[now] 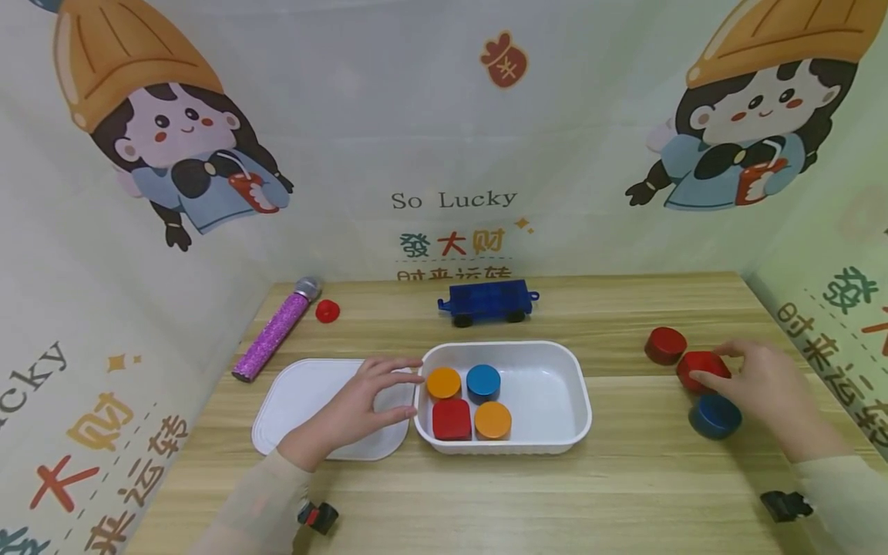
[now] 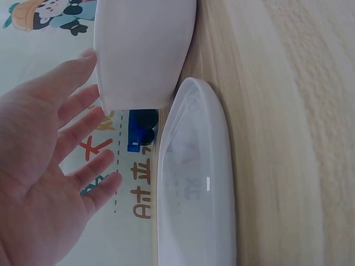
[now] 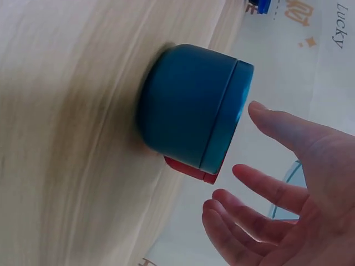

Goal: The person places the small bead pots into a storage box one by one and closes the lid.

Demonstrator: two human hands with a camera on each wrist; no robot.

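Observation:
In the head view, a white plastic box (image 1: 548, 393) holds two orange round tins (image 1: 444, 383), a blue round tin (image 1: 483, 383) and a red rounded-square tin (image 1: 452, 420). My left hand (image 1: 364, 408) reaches over the white lid (image 1: 298, 408), its extended fingertips at the box's left rim. At the right, my right hand (image 1: 766, 385) is over a red tin (image 1: 701, 370), thumb and fingers spread about its top. The right wrist view shows these fingers (image 3: 266, 188) apart and loosely bent; a nearby blue tin (image 3: 188, 105) hides most of the red one, so contact is unclear.
Another red round tin (image 1: 666, 345) stands behind the right hand's tin. At the back are a blue toy wagon (image 1: 489, 302), a pink glittery microphone (image 1: 277, 331) and a small red piece (image 1: 327, 311). Printed cloth hangs around the wooden table (image 1: 486, 501).

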